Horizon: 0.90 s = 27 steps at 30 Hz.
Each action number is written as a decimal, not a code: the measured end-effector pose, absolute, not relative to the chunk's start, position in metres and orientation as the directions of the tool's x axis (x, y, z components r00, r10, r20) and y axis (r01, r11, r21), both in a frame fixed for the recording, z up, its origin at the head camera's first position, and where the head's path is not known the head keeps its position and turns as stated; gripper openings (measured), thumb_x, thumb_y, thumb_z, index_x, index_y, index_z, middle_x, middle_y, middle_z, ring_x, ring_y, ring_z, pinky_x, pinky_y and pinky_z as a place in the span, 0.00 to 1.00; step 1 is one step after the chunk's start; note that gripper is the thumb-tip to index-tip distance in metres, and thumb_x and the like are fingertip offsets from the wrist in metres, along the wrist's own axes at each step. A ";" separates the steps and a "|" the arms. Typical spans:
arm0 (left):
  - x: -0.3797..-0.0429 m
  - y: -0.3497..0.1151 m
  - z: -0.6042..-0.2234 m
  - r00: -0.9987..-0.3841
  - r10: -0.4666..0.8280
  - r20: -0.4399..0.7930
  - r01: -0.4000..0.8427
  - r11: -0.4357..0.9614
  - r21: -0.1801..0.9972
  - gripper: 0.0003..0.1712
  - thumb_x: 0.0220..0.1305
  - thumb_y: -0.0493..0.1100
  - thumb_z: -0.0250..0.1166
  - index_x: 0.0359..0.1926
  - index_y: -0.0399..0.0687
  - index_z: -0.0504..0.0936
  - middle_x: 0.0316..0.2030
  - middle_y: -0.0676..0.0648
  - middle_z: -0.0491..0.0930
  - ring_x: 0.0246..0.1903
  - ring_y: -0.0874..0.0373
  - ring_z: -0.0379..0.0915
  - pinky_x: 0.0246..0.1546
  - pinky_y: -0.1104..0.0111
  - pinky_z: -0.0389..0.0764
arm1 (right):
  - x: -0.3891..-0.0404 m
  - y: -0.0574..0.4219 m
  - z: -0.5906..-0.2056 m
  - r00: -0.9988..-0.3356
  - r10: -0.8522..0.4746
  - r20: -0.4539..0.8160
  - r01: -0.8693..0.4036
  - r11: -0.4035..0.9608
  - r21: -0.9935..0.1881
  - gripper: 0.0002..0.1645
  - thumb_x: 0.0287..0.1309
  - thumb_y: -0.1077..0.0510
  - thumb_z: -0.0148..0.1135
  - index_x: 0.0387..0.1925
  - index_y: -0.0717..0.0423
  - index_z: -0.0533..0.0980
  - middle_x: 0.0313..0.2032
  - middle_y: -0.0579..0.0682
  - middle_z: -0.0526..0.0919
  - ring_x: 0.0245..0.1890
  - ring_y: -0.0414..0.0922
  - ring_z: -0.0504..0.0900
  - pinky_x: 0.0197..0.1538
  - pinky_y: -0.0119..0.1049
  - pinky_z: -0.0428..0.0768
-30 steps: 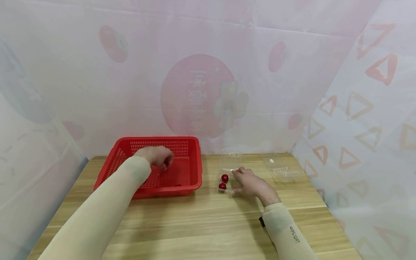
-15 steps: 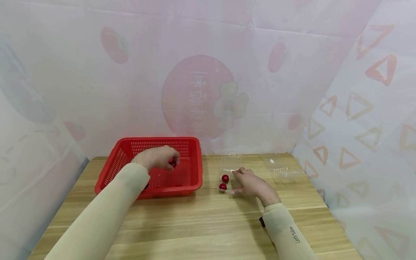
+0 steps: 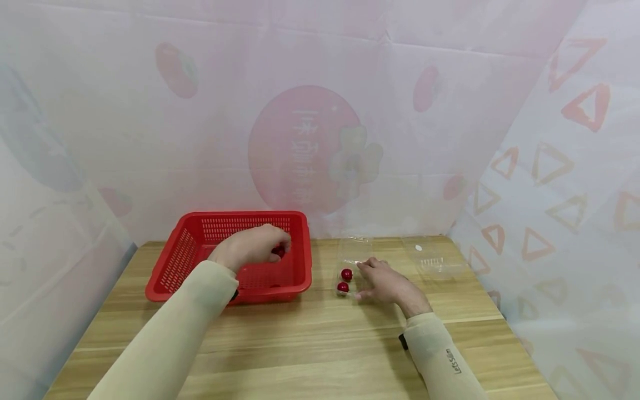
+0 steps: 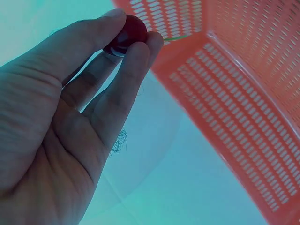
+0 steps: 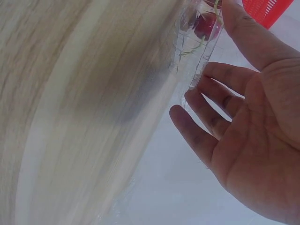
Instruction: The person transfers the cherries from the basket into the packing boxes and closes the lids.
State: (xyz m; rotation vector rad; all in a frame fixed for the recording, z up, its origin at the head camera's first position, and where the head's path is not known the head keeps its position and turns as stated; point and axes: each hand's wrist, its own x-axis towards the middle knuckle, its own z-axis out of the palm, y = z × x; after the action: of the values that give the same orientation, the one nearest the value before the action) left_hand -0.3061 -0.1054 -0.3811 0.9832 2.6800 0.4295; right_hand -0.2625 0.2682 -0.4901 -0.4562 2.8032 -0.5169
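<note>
My left hand [image 3: 252,244] pinches a dark red cherry [image 4: 129,35] between thumb and fingertips, over the right half of a red plastic basket [image 3: 170,264]. A green stem [image 4: 176,37] shows beside the cherry in the left wrist view. To the basket's right lies a clear plastic clamshell box [image 3: 356,253], its lid folded back toward the wall. Two cherries sit in its near half, a farther one [image 3: 346,274] and a nearer one [image 3: 342,287]. My right hand [image 3: 387,283] holds the box by its right side, thumb at the near corner and fingers at the far one.
A second clear plastic container [image 3: 435,264] lies at the back right of the wooden table [image 3: 300,350]. Behind the table hangs a printed cloth wall [image 3: 215,150]. Inside the basket, a dark red spot [image 3: 275,286] shows near the front rim.
My left hand has come up from the basket's floor and moved right across it, with the cherry now showing at its fingertips. The right hand and box have stayed still.
</note>
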 end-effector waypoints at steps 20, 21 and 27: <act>-0.284 -0.061 -0.385 -0.733 0.680 -0.028 0.642 0.705 0.302 0.09 0.77 0.34 0.79 0.53 0.47 0.91 0.46 0.51 0.90 0.45 0.58 0.84 0.55 0.61 0.93 | -0.263 0.268 -0.489 -0.917 -0.354 -0.186 -0.265 0.887 -0.379 0.57 0.73 0.45 0.83 0.89 0.65 0.67 0.86 0.69 0.71 0.89 0.79 0.64 0.90 0.75 0.66; -0.283 -0.059 -0.385 -0.731 0.682 -0.022 0.646 0.701 0.303 0.09 0.77 0.34 0.79 0.53 0.46 0.91 0.47 0.50 0.91 0.46 0.57 0.85 0.56 0.60 0.94 | -0.262 0.268 -0.489 -0.917 -0.354 -0.186 -0.265 0.887 -0.379 0.57 0.73 0.45 0.83 0.89 0.65 0.67 0.86 0.69 0.71 0.88 0.79 0.63 0.90 0.75 0.66; -0.279 -0.048 -0.391 -0.732 0.682 -0.009 0.644 0.696 0.317 0.10 0.77 0.34 0.79 0.54 0.49 0.92 0.50 0.50 0.92 0.49 0.57 0.88 0.58 0.59 0.95 | -0.262 0.269 -0.490 -0.917 -0.356 -0.180 -0.269 0.885 -0.379 0.57 0.72 0.45 0.84 0.88 0.66 0.67 0.85 0.69 0.72 0.88 0.79 0.64 0.90 0.75 0.66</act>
State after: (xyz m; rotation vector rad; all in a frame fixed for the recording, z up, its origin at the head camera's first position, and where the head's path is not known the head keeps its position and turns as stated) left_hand -0.2787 -0.0480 -0.3908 1.0904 2.7757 0.4470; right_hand -0.2620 0.2688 -0.4899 -0.4735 2.8087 -0.5141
